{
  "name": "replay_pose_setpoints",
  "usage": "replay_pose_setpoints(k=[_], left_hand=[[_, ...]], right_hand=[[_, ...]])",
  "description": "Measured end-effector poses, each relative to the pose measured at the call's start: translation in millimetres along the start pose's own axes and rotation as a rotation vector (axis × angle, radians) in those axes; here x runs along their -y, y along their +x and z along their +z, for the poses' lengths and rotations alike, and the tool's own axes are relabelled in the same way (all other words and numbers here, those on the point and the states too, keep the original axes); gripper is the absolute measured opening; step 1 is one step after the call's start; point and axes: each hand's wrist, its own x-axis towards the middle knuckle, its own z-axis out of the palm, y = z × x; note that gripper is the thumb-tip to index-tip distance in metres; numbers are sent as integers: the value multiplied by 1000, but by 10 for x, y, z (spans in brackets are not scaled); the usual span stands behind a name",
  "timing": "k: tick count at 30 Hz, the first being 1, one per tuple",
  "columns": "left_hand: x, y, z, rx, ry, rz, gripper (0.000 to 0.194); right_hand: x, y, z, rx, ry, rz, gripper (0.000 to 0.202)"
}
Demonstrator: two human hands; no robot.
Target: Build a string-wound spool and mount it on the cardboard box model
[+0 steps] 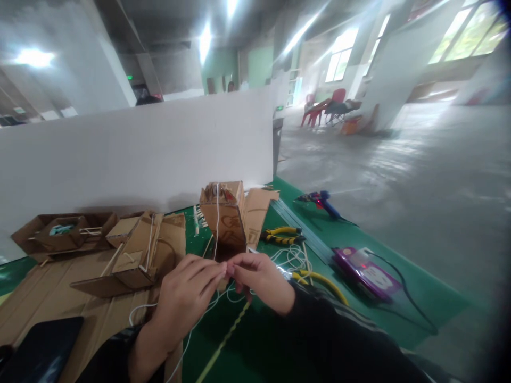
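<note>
My left hand [187, 284] and my right hand [259, 274] meet at their fingertips, both pinched closed. A white string [217, 221] runs over the top of a cardboard box-like piece [229, 221] and down to my fingers. Both hands pinch the string, though the fingers cover the pinched part. More white string trails below my left hand. The cardboard piece stands upright just beyond my hands, with a cardboard flap [258, 210] at its right. Under my right hand a thin yellowish twisted strip [223, 343] slants towards me.
Left are a cardboard structure with sticks [133, 255], a hexagonal cardboard box [62, 234] and a dark flat device [42, 348]. Right lie yellow-black pliers [282, 234], coiled string [293, 258], clear sticks [301, 231], a glue gun [321, 203] and a purple device [363, 274]. A white partition [139, 154] stands behind.
</note>
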Motion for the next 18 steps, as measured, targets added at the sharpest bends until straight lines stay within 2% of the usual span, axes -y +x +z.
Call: replay_pose_setpoints(k=[5, 9, 14, 18], left_hand=[[-32, -9, -9, 1, 134, 66, 17], [-64, -12, -13, -16, 204, 39, 13], [-114, 9, 49, -58, 13, -111, 12], [-141, 11, 61, -25, -201, -291, 13]], right_hand=[[-64, 15, -14, -13, -13, 9, 32], [-105, 27, -6, 31, 1, 37, 37], [-62, 17, 10, 134, 132, 74, 40], [5, -37, 2, 250, 281, 77, 56]])
